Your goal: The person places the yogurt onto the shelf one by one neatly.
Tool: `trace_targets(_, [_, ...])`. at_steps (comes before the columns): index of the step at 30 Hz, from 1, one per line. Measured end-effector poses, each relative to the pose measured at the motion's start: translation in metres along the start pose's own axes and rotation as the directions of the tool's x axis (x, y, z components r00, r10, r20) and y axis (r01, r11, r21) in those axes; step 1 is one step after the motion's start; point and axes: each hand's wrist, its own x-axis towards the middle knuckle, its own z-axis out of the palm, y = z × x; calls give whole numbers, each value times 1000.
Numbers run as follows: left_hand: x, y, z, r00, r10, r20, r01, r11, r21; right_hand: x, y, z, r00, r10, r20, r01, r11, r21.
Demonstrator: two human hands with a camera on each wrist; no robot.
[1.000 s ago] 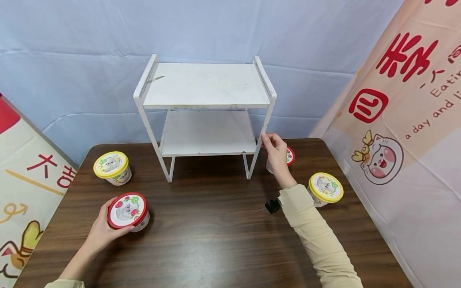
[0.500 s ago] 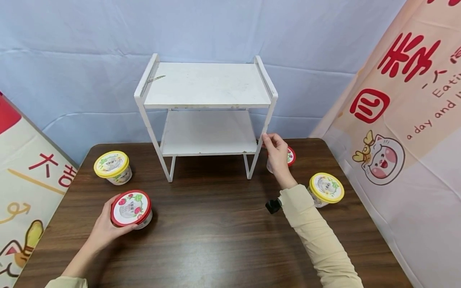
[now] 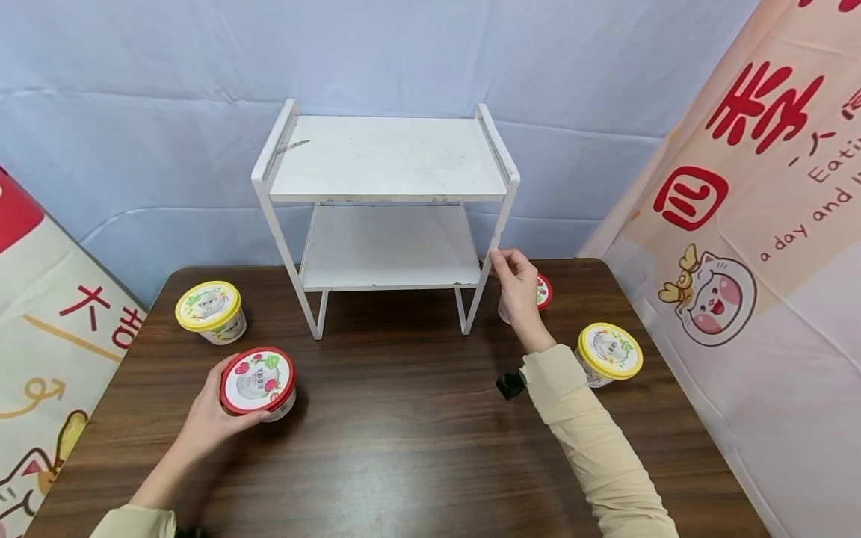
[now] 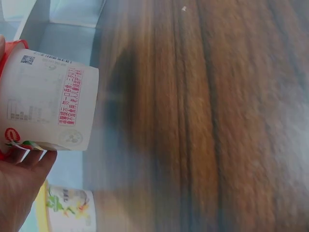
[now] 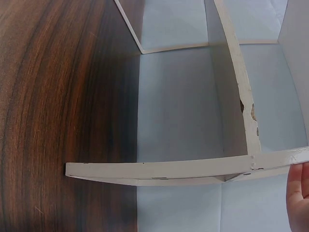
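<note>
My left hand (image 3: 214, 409) grips a white paper tub with a red lid (image 3: 258, 379), fingers and thumb around its rim. Berries are printed on that lid. In the left wrist view the tub (image 4: 48, 99) shows red print on its side, and its base hangs off the tabletop over a shadow. At the right front leg of a white two-tier shelf (image 3: 386, 161), my right hand (image 3: 519, 288) pinches the upright between thumb and fingers. The right wrist view has the fingertips (image 5: 297, 181) against this leg (image 5: 183, 168). Both shelf tiers are bare.
A yellow-lidded tub (image 3: 210, 310) stands at the back left of the brown table (image 3: 403, 418), and another yellow-lidded tub (image 3: 608, 351) at the right. Behind my right hand, a red-lidded tub (image 3: 543, 291) is partly hidden. A pale blue cloth (image 3: 377, 60) hangs behind the shelf.
My left hand has moved the red-lidded tub to the right and slightly away from me. The right hand has stayed at the shelf leg.
</note>
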Motion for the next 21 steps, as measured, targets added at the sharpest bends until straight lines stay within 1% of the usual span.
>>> trace_targets(9, [9, 18, 6, 1000, 15, 11, -14, 999, -40, 0, -2, -2, 1000, 11, 17, -10, 999, -40])
trace_targets(12, [12, 22, 10, 1000, 20, 6, -20, 998, -67, 0, -2, -2, 1000, 10, 13, -9, 1000, -30])
trace_targets(18, [17, 31, 16, 1000, 0, 13, 2, 991, -131, 0, -1, -1, 1000, 3, 11, -3, 1000, 3])
trace_targets(21, [19, 34, 19, 1000, 2, 8, 0, 989, -151, 0, -1, -1, 1000, -1, 10, 1, 1000, 6])
